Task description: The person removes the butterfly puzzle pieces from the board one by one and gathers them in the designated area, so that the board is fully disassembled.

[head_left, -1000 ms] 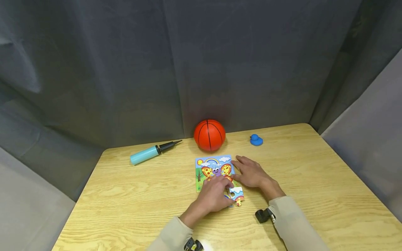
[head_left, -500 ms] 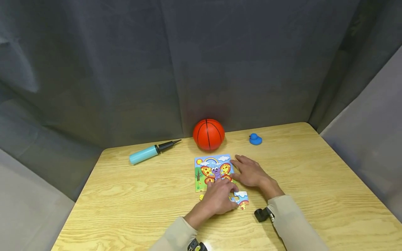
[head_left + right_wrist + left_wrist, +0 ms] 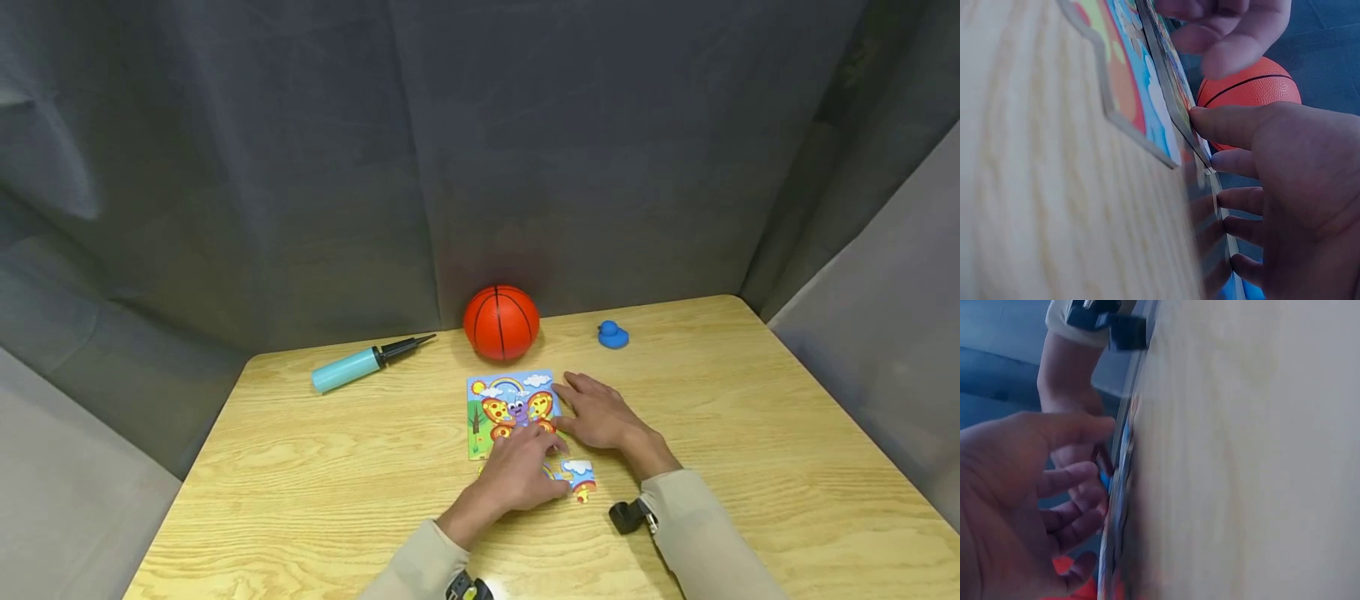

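At the left of the frame the turquoise pump (image 3: 348,371) lies well apart from the action, so we move to lower centre. There's the left hand (image 3: 517,473), spread over the puzzle pieces (image 3: 548,472), fingers gently bent, thumb well away from them; we see no pinch, and can't tell how firmly the tips press. We'd call this the lining-up step, pieces being ordered to echo the printed scene. The next move, we reckon, calls for a light, flat push to square any seams, then lifting the hand clear to check the joints.

Just above that hand lies the butterfly picture (image 3: 517,408), flat and bright: sun at its upper left, rainbow at the top, purple body, red-and-yellow wings, its lower part hidden by the hand. Sliding right along the row, we reach the cloud piece (image 3: 578,469), white over blue, with a red band, a yellow tab below and a notch on its left; whether it's locked to its neighbour we can't say. Right again, the right hand (image 3: 600,417): fingers fanned, thumb against the picture's edge, gripping nothing, steadying it by our guess.
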